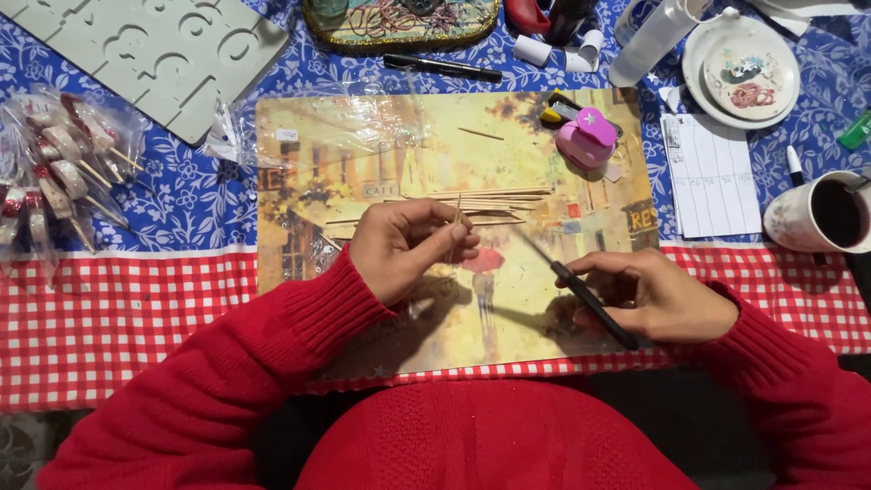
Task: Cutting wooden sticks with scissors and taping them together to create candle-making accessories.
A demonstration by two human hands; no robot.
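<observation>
Head view, looking down at my work surface.

Item: my left hand, fingers curled, thumb and fingertips pinching a thin wooden stick that stands nearly upright above the placemat.

Item: my right hand, fingers closed around the handles of black scissors, blades pointing up-left toward the stick, not touching it.

Item: pile of wooden sticks lying flat on the placemat, just beyond my left hand.

Item: pink paper punch, upper right of the placemat.

Item: black pen above the placemat's top edge.

Item: mug with dark liquid, far right.

Item: white plate, top right.

Item: bag of wrapped lollipops, far left.

Item: pale mould tray, top left.
</observation>
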